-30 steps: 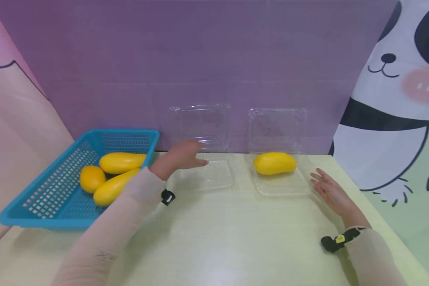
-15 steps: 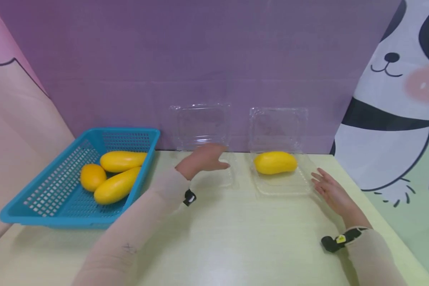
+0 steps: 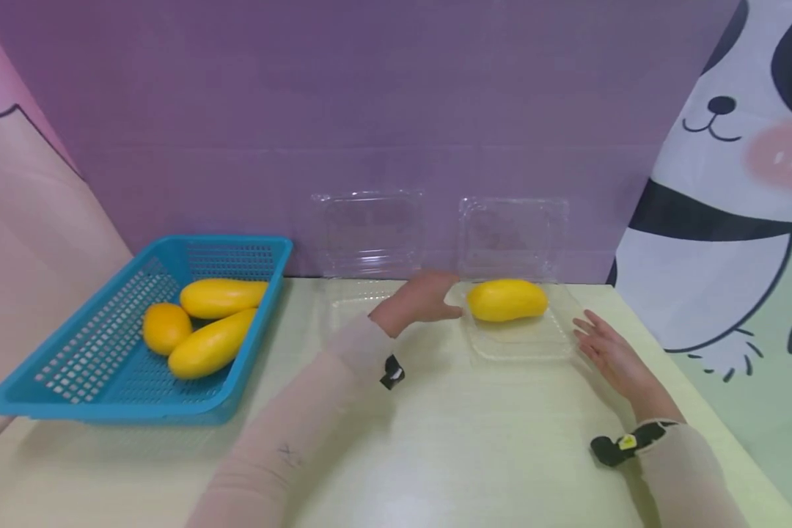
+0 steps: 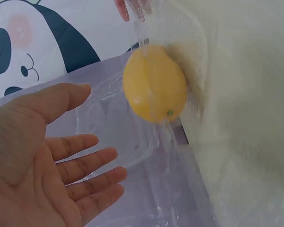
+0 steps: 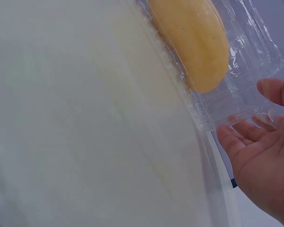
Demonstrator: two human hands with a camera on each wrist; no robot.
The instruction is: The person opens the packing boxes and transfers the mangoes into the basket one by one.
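Note:
A yellow mango (image 3: 507,301) lies in the base of the right clear plastic clamshell box (image 3: 521,350), whose lid (image 3: 513,236) stands raised against the purple backdrop. My left hand (image 3: 419,304) is just left of that box, its fingers extended and nothing held. In the left wrist view, the palm (image 4: 33,189) shows with fingers spread, apart from the mango. My right hand (image 3: 610,357) is at the box's right edge with fingers loosely extended. The right wrist view has its fingertips (image 5: 227,135) close by the box corner; whether they touch it I cannot tell.
A second clear clamshell box (image 3: 343,301) with a raised lid (image 3: 372,233) stands to the left, partly covered by my left arm. At far left, a blue perforated basket (image 3: 115,412) holds several yellow mangoes (image 3: 213,345). The purple backdrop (image 3: 396,95) rises behind the table's back edge.
My left hand has moved right, from over the left box to beside the right box holding the mango. My right hand has stayed in place.

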